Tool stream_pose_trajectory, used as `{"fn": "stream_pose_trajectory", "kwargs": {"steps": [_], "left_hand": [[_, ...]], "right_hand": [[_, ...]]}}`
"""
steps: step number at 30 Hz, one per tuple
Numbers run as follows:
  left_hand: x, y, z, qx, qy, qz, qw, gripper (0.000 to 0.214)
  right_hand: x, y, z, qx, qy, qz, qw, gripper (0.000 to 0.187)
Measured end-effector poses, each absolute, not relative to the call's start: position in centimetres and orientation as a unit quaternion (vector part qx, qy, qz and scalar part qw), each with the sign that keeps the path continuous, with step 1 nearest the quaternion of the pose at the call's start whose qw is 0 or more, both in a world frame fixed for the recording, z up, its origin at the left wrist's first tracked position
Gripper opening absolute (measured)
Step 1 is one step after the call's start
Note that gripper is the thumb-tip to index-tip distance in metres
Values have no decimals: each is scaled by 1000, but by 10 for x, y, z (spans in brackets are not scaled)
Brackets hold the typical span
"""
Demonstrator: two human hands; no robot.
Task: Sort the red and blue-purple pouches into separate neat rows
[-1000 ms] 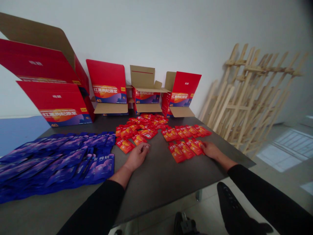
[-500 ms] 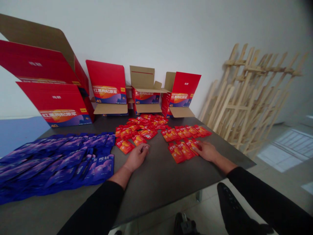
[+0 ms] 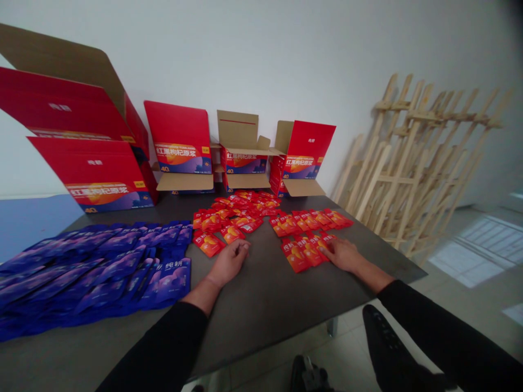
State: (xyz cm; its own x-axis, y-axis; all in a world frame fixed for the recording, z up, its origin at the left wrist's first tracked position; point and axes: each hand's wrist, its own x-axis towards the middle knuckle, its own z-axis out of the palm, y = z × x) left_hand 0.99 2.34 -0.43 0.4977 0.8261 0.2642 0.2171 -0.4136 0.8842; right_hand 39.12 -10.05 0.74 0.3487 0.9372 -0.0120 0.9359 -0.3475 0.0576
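My left hand rests on the dark table, its fingers curled loosely with nothing in them, just below a red-orange sachet. My right hand lies palm down with its fingers pressed on the near row of red sachets, bunching them together. A second row of red sachets lies behind it, and a loose heap of red sachets fills the middle of the table.
Rows of purple-blue sachets cover the table's left side. Several open red cartons stand along the white wall, among them a carton at the back right. Wooden frames lean against the wall on the right. My shoes show below the table edge.
My right hand has slid leftward over the near row of red sachets, pushing them closer together. My left hand has stayed where it was.
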Motion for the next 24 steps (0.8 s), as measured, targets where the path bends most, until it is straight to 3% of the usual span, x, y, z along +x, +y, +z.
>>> {"fn": "stream_pose_trajectory", "kwargs": {"steps": [12, 24], "left_hand": [[9, 24, -6, 765, 339, 367, 406, 31], [9, 25, -7, 762, 336, 366, 416, 32]], "right_hand": [[443, -105, -6, 815, 576, 54, -14, 46], [448, -102, -13, 798, 603, 21, -17, 53]]}}
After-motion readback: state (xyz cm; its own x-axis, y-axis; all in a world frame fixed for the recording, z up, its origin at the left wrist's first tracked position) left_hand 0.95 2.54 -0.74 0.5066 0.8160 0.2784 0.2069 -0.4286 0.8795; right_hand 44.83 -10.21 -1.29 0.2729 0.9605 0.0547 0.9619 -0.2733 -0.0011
